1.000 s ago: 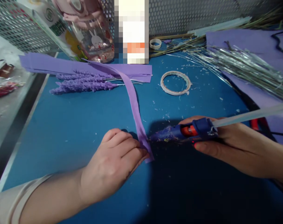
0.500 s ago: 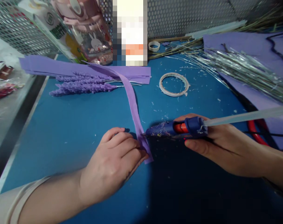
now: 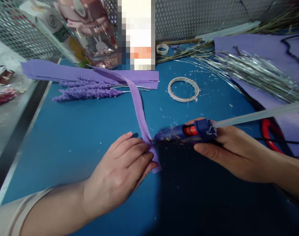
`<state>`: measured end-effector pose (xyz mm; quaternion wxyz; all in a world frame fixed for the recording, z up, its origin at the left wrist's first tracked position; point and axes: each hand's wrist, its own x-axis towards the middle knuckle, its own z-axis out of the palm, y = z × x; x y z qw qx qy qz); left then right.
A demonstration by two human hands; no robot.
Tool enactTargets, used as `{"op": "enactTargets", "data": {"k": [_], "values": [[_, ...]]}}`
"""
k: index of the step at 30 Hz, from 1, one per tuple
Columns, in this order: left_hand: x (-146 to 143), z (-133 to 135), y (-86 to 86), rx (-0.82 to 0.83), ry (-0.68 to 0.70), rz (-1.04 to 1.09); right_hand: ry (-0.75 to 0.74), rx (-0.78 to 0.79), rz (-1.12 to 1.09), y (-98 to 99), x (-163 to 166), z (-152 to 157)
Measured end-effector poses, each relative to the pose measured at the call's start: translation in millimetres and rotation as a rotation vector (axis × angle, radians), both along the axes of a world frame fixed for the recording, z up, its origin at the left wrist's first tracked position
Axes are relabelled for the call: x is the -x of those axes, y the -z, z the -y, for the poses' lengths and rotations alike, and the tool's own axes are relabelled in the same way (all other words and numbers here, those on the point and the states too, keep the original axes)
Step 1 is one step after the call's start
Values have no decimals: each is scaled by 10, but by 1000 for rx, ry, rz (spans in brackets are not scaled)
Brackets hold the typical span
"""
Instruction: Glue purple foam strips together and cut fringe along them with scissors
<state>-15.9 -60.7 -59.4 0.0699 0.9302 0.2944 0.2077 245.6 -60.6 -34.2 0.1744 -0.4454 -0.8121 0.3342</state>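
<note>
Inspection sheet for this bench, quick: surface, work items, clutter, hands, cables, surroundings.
Surface: blue table, dotted with pale scraps.
Work items: purple strip; glue gun, tip at the strip's edge, contact unclear.
Clutter: tape ring, purple flowers, wire bundle.
Hands: left hand has fingertips on the strip; right hand grips the gun.
Cables: black cord at right; where it leads, unclear.
Surroundings: perforated metal screen, bottle, carton behind.

Glue gun [image 3: 174, 133] handle hidden by right hand [image 3: 240, 155]. Glue stick [image 3: 257, 114] cut off at right edge. Pink bottle [image 3: 97, 36] top cropped above.
</note>
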Motion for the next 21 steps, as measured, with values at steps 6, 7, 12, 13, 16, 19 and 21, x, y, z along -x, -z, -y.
{"op": "enactTargets", "data": {"k": [6, 7, 12, 13, 16, 19, 21], "values": [[-3, 2, 12, 7, 21, 5, -4, 24, -4, -5, 0, -2], [-3, 1, 12, 11, 25, 9, -5, 28, -1, -7, 2, -2], [4, -6, 14, 38, 31, -2, 9, 19, -2, -2, 1, 0], [6, -10, 14, 48, 29, -10, 6, 20, 2, 1, -1, 2], [10, -31, 3, 91, 39, -44, -23, 34, 20, 11, -11, 8], [8, -58, -15, 130, 55, -78, -21, 58, 23, 22, -21, 9], [6, -73, -26, 131, 55, -84, -12, 83, 21, 25, -28, 7]]}}
